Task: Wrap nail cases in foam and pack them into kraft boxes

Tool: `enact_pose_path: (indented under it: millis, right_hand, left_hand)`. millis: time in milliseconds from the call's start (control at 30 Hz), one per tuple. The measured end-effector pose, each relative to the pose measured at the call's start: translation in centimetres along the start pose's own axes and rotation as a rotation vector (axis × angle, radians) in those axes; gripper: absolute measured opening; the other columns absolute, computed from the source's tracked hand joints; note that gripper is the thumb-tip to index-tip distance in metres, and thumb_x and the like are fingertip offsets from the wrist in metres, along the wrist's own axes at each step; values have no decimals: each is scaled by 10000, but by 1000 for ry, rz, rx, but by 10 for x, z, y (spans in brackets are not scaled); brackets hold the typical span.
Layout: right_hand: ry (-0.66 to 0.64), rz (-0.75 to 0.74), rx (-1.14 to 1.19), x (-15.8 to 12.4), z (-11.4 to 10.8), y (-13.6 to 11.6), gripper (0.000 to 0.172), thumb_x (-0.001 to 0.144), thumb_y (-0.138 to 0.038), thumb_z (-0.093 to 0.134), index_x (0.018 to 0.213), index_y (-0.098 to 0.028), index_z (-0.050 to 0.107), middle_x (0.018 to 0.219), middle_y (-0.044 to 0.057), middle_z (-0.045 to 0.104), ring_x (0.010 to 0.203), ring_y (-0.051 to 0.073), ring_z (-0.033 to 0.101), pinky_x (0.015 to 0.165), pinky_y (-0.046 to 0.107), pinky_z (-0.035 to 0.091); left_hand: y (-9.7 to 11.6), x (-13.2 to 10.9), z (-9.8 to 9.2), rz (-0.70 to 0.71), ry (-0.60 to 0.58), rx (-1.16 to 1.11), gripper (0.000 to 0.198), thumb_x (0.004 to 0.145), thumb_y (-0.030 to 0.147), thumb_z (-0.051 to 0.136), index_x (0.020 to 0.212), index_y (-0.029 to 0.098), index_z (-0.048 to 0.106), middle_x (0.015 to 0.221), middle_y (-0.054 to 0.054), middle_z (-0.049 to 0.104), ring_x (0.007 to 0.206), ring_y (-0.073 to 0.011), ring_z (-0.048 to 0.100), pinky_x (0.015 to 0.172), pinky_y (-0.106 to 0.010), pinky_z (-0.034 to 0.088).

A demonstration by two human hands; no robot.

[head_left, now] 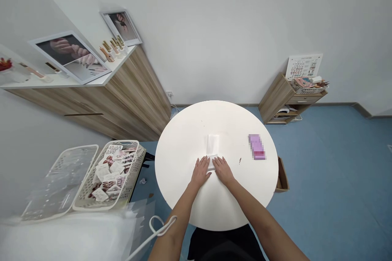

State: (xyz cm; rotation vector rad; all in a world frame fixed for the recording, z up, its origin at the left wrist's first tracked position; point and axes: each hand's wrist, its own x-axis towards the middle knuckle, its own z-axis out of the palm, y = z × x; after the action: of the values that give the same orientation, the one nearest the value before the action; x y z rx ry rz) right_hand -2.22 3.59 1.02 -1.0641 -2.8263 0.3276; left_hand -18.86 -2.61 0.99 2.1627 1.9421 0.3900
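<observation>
A pale, see-through plastic sheet or bag (212, 144) lies on the white round table (180, 138), with a thicker or folded whitish part at its near end. My left hand (200, 170) rests with fingers stretched forward at the left side of that near end. From the right, my right hand (223, 170) lies flat in the same manner, its fingertips touching the opposite side. Both palms face down and the sheet shows between them. To the right on the tabletop is a purple rectangular item (257, 146), blurred by pixels.
Left of the table, a white basket (81, 202) holds many small packets beside a clear-lidded bin (61, 183). A white cable (153, 234) hangs near my left forearm. A wood cabinet (141, 89), a small shelf (277, 94) and a cardboard box (283, 175) stand around.
</observation>
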Motion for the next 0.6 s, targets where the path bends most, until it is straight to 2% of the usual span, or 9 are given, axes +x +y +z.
enact_pose_path:
  millis: [133, 233, 367, 467, 533, 600]
  right_hand:
    - [-10, -55, -15, 11, -10, 2, 453, 862, -37, 417, 1291, -121, 538, 1272, 162, 601, 1263, 259, 495, 1115, 456, 321]
    - [-81, -74, 69, 6, -24, 4, 421, 826, -38, 452, 1219, -135, 567, 1215, 151, 625, 1176, 252, 553, 1018, 418, 418]
    - [-241, -13, 282, -15, -44, 6, 372, 809, -132, 537, 1172, -194, 590, 1069, 91, 681, 984, 234, 627, 820, 336, 484]
    - [-320, 81, 499, -24, -52, 12, 277, 820, -237, 581, 1088, -247, 647, 964, 39, 701, 867, 209, 640, 771, 312, 475]
    - [-315, 133, 640, -18, -53, 17, 233, 828, -268, 578, 1038, -250, 679, 990, 38, 690, 872, 200, 635, 760, 303, 478]
    - [-255, 185, 720, -5, -52, 23, 224, 829, -278, 580, 1016, -235, 695, 1033, 54, 661, 910, 199, 625, 777, 304, 484]
  left_hand:
    - [-5, 6, -11, 23, -68, -20, 559, 829, 205, 533, 1378, 177, 427, 1423, -139, 510, 1357, -266, 428, 1167, -511, 237]
    - [-5, 6, -19, -23, -111, -141, 534, 814, 241, 553, 1340, 198, 471, 1391, -126, 544, 1318, -265, 475, 1144, -494, 283]
    - [-5, -8, -34, -124, -309, -385, 485, 767, 349, 621, 1236, 230, 578, 1191, -70, 673, 1096, -267, 620, 962, -391, 462]
    - [-7, -14, -42, -157, -434, -565, 397, 742, 424, 653, 1105, 261, 668, 1081, -28, 710, 996, -247, 647, 853, -320, 489]
    - [-10, -8, -44, -195, -414, -654, 327, 745, 455, 651, 1001, 260, 710, 1036, -20, 717, 965, -231, 650, 826, -294, 490]
    - [-13, 3, -41, -271, -321, -688, 293, 770, 466, 622, 933, 243, 717, 968, -24, 710, 896, -209, 651, 791, -284, 499]
